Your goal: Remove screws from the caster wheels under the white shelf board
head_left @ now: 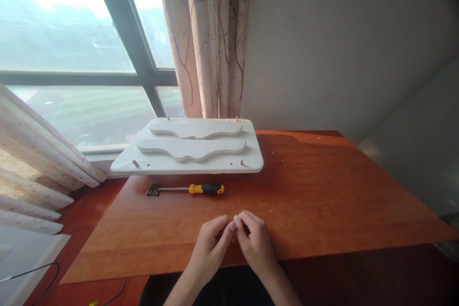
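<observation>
1. Left hand [214,240], right hand [256,238]: fingers curled, fingertips meeting; cannot tell whether anything is pinched.
2. Screwdriver [207,189], tip at screws [153,189], lies before white panel [218,165] on surface [322,196], presumably for reach.

1. Hands [212,244]: bare, with slim, tapering fingers.
2. Forearms [187,288]: bare, slender, as far as the lower edge of view.
3. Clothing [231,290] between the forearms: near-black, cut and fabric indistinct in shadow.
</observation>
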`<state>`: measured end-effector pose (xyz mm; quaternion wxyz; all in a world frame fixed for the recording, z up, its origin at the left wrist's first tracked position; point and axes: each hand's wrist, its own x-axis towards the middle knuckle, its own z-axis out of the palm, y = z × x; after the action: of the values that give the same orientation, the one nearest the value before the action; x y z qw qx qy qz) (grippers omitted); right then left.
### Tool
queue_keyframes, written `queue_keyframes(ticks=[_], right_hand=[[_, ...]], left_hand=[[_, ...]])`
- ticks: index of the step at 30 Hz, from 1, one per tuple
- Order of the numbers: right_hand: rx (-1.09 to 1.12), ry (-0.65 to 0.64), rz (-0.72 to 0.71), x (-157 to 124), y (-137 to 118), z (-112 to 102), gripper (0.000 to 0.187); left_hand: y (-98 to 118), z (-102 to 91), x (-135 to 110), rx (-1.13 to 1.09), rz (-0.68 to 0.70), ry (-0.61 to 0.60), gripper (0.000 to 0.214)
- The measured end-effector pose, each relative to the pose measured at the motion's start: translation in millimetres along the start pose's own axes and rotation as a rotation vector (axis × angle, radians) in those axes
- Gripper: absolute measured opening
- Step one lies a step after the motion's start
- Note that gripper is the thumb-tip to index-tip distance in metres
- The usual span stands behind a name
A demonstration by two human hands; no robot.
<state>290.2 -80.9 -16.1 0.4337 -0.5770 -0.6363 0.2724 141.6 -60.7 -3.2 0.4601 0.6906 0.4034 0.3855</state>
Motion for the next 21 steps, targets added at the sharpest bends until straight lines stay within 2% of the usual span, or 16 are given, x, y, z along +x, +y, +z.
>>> queue_keyframes(ticks=[21], right_hand=[[-0.020,-0.004,-0.023,-0.9,5.2,1.7,0.035]], left_hand=[[-1.7,1.6,-1.5,0.024,-0.018,-0.005,0.044]])
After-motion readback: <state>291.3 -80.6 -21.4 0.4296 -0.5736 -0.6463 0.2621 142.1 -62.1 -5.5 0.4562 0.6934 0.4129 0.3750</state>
